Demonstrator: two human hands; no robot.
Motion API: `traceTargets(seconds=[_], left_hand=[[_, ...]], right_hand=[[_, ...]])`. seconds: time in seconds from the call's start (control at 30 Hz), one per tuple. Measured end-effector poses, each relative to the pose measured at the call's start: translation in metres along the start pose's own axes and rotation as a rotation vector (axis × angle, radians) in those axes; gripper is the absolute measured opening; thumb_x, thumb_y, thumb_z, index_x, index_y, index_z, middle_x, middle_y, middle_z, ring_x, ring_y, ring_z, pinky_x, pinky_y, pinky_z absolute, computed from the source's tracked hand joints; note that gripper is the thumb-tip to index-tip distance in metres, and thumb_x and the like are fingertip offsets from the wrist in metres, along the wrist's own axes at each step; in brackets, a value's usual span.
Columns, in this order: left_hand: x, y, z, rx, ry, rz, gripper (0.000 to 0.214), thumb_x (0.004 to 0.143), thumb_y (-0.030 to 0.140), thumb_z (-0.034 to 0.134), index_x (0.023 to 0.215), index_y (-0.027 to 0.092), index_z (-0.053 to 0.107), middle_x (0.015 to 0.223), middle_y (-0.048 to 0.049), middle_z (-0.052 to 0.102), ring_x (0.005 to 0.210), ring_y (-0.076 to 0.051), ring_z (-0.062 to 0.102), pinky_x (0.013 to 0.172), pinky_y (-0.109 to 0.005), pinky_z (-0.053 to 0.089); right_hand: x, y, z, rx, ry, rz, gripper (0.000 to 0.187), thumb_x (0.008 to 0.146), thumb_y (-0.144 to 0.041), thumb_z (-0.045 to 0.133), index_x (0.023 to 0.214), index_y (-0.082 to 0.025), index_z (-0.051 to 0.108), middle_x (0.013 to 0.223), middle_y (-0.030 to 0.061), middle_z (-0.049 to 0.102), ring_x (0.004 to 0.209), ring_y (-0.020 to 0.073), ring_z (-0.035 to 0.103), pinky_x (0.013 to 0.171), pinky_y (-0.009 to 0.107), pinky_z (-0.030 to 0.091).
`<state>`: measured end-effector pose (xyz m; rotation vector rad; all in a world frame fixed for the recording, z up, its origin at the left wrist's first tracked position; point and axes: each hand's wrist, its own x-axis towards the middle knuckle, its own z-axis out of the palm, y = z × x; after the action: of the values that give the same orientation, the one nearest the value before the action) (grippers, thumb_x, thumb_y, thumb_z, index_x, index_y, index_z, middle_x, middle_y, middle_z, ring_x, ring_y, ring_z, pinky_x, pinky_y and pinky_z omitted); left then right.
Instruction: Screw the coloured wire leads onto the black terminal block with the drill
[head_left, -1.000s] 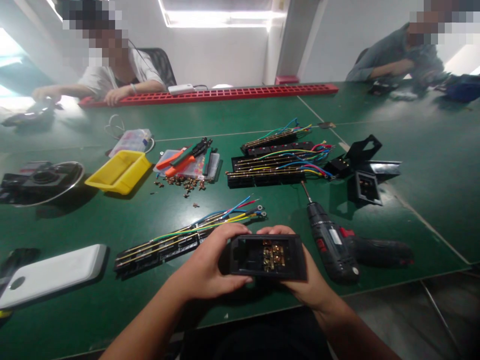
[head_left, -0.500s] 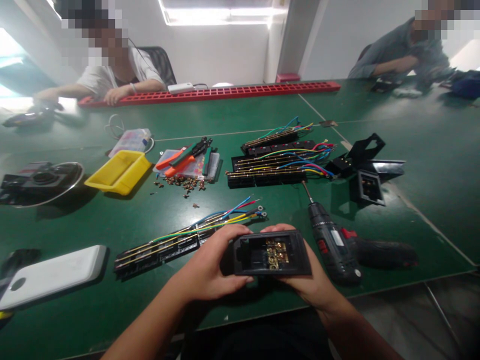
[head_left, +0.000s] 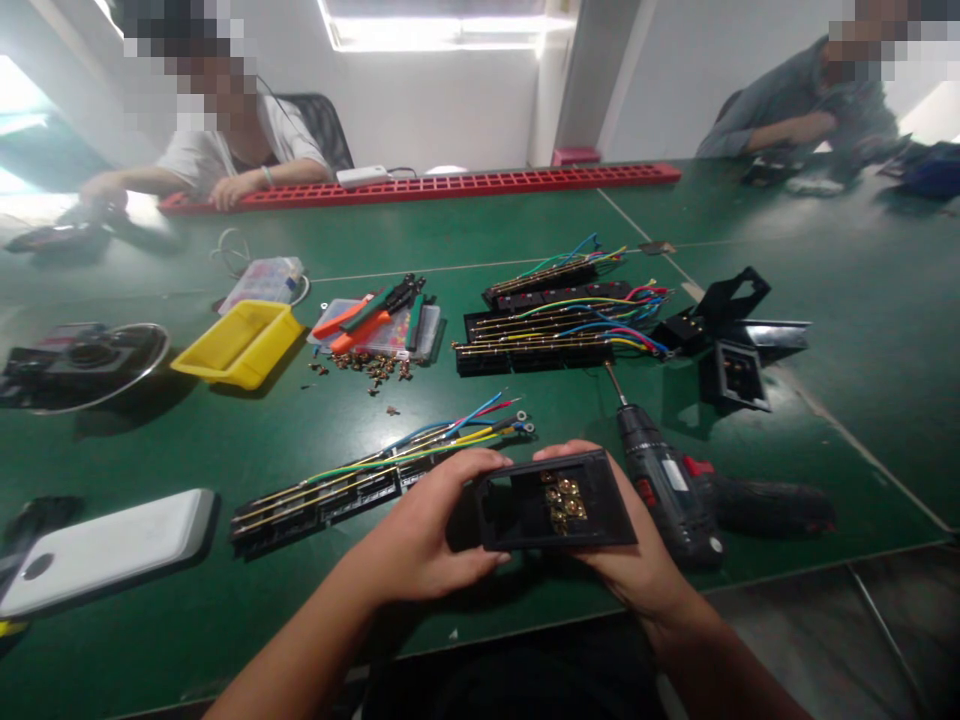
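Between my two hands, near the table's front edge, is a black rectangular plastic housing with its open side facing me. Brass terminals and screws show inside it. My left hand grips its left end, thumb below and fingers above. My right hand wraps round the right end from behind and below; most of its fingers are hidden. Just behind my left hand lies a black socket strip with brass bars and coloured wires ending in ring terminals. A cordless drill lies close to my right hand.
Further back lie more wired strips, black housings, a wire stripper over a clear case, loose brass screws and a yellow tray. A white power bank sits left. Two people sit across the green table.
The housing has shifted slightly right and tilted, so its right side and inside show at a different angle. Both hands keep their hold on it.
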<state>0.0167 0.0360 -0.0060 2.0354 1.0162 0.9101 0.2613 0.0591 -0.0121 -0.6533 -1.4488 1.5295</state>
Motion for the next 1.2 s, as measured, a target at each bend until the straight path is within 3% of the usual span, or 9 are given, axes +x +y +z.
traceTargets(seconds=[0.2, 0.27, 0.33, 0.4, 0.57, 0.73, 0.9, 1.1, 1.2], left_hand=[[-0.006, -0.005, -0.007, 0.056, -0.044, -0.051, 0.082, 0.087, 0.029, 0.071, 0.154, 0.027, 0.025, 0.150, -0.0137, 0.044, 0.138, -0.031, 0.046, 0.117, -0.051, 0.040], [-0.010, -0.009, -0.021, 0.068, 0.077, -0.067, 0.078, 0.091, 0.029, 0.065, 0.157, 0.027, 0.022, 0.149, -0.0141, 0.045, 0.133, -0.029, 0.049, 0.115, -0.050, 0.041], [-0.014, -0.011, -0.040, 0.158, 0.306, -0.076, 0.058, 0.096, 0.028, 0.057, 0.149, 0.026, 0.035, 0.139, -0.0126, 0.052, 0.122, -0.027, 0.056, 0.107, -0.047, 0.047], [-0.017, -0.013, -0.058, 0.367, 0.424, -0.126, 0.036, 0.098, 0.028, 0.053, 0.133, 0.024, 0.051, 0.127, -0.0104, 0.058, 0.113, -0.025, 0.058, 0.100, -0.045, 0.050], [-0.030, -0.024, -0.075, 0.761, 0.100, -0.269, 0.036, 0.097, 0.043, 0.054, 0.126, 0.021, 0.059, 0.125, -0.0117, 0.062, 0.116, -0.030, 0.058, 0.100, -0.050, 0.047], [-0.040, -0.038, -0.071, 0.873, -0.016, -0.418, 0.055, 0.092, 0.056, 0.060, 0.133, 0.019, 0.057, 0.125, -0.0142, 0.066, 0.110, -0.033, 0.062, 0.093, -0.051, 0.050], [-0.037, -0.041, -0.074, 0.836, -0.112, -0.457, 0.040, 0.094, 0.052, 0.057, 0.116, 0.020, 0.066, 0.115, -0.0113, 0.069, 0.098, -0.029, 0.066, 0.086, -0.043, 0.054], [-0.045, -0.043, -0.082, 0.877, -0.008, -0.280, 0.036, 0.094, 0.047, 0.058, 0.118, 0.021, 0.064, 0.123, -0.0120, 0.066, 0.092, -0.027, 0.068, 0.081, -0.042, 0.055], [-0.047, -0.035, -0.086, 0.851, 0.053, -0.140, 0.033, 0.094, 0.042, 0.062, 0.118, 0.021, 0.062, 0.120, -0.0110, 0.066, 0.093, -0.025, 0.067, 0.080, -0.038, 0.054]], right_hand=[[-0.003, -0.013, -0.002, -0.117, 0.045, -0.088, 0.055, 0.097, -0.031, 0.081, 0.140, -0.030, 0.046, 0.127, 0.0069, 0.051, 0.115, 0.0287, 0.054, 0.096, 0.035, 0.052], [-0.004, -0.020, -0.003, -0.352, 0.114, -0.136, 0.053, 0.094, -0.022, 0.071, 0.140, -0.031, 0.048, 0.127, 0.0062, 0.049, 0.115, 0.0288, 0.053, 0.095, 0.036, 0.051], [-0.004, -0.027, -0.004, -0.694, 0.127, -0.144, 0.048, 0.093, -0.022, 0.061, 0.140, -0.028, 0.052, 0.128, 0.0081, 0.047, 0.117, 0.0318, 0.050, 0.098, 0.043, 0.047], [-0.003, -0.029, -0.007, -1.009, 0.069, -0.120, 0.045, 0.093, -0.022, 0.051, 0.138, -0.023, 0.055, 0.123, 0.0109, 0.048, 0.111, 0.0341, 0.052, 0.095, 0.049, 0.045], [0.004, -0.019, -0.018, -1.360, -0.005, -0.101, 0.046, 0.092, -0.020, 0.041, 0.135, -0.010, 0.054, 0.116, 0.0165, 0.049, 0.102, 0.0366, 0.053, 0.088, 0.055, 0.047], [0.008, -0.009, -0.025, -1.437, 0.007, -0.099, 0.045, 0.094, -0.019, 0.037, 0.135, -0.007, 0.053, 0.123, 0.0169, 0.049, 0.110, 0.0370, 0.051, 0.093, 0.056, 0.047], [0.008, -0.003, -0.027, -1.394, -0.026, -0.180, 0.045, 0.095, -0.014, 0.033, 0.136, -0.008, 0.051, 0.135, 0.0132, 0.047, 0.127, 0.0337, 0.042, 0.103, 0.056, 0.040], [0.013, -0.011, -0.023, -1.349, -0.097, -0.203, 0.049, 0.094, -0.009, 0.029, 0.138, -0.010, 0.050, 0.143, 0.0105, 0.042, 0.138, 0.0338, 0.029, 0.108, 0.061, 0.030], [0.012, -0.018, -0.020, -1.264, 0.043, -0.283, 0.039, 0.098, -0.014, 0.034, 0.130, -0.010, 0.056, 0.138, 0.0145, 0.045, 0.132, 0.0386, 0.035, 0.106, 0.061, 0.031]])
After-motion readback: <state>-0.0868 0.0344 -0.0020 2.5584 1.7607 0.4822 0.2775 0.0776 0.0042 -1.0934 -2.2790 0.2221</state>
